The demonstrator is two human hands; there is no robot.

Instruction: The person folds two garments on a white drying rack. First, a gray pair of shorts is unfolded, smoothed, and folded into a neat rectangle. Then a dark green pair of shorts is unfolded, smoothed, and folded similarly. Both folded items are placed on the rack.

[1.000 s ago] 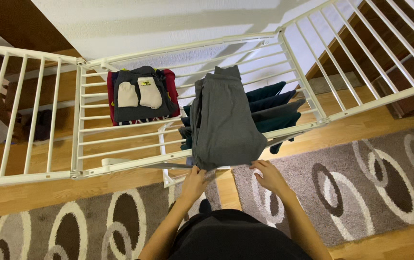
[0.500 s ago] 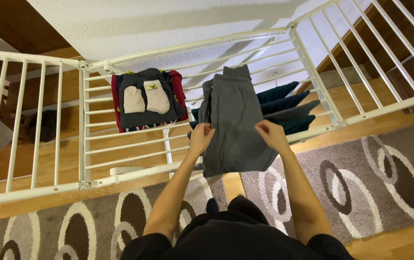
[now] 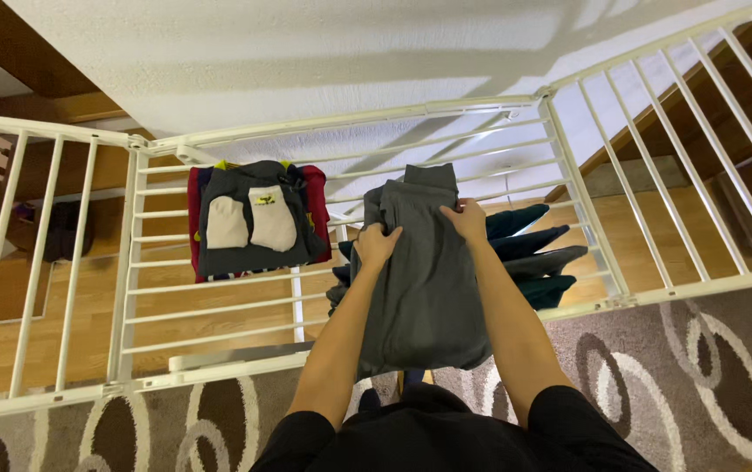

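A folded grey garment lies draped over the rods of a white drying rack. My left hand grips its left edge near the far end. My right hand holds the right side near the waistband. Both arms stretch forward over the cloth. Dark teal and grey clothes hang on the rods just right of it. A dark garment with two pale pockets, over something red, hangs to the left.
The rack's raised side wings stand at left and right. A white wall is behind. Wooden floor and a grey rug with oval patterns lie below. Wooden stairs rise at the right.
Both hands have slid from the near hem of the grey garment up along it to its far end. The view has tilted slightly upward.
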